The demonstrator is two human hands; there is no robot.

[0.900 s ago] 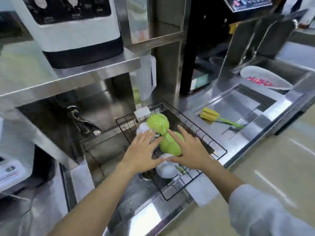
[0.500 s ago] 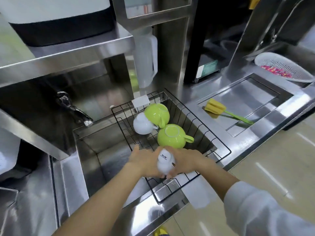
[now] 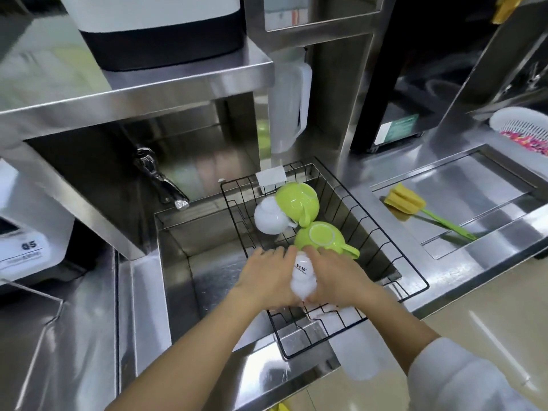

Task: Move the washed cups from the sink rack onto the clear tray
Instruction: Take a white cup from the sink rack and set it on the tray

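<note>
Broadly, a steel sink [image 3: 207,262] fills the middle, with a black wire rack [image 3: 370,256] set across its three o'clock half. Inside the rack, toward twelve o'clock, an upturned green cup [image 3: 296,200] leans on a white cup [image 3: 268,218]; a second green cup [image 3: 323,237] lies bottom-up just beside them at five o'clock. At the rack's six o'clock end, the left hand [image 3: 267,280] and right hand [image 3: 335,277] press a small white cup with dark lettering [image 3: 304,275] between them, fingers held together and curled round its sides. A yellow sponge brush [image 3: 404,200] lies at three o'clock.
</note>
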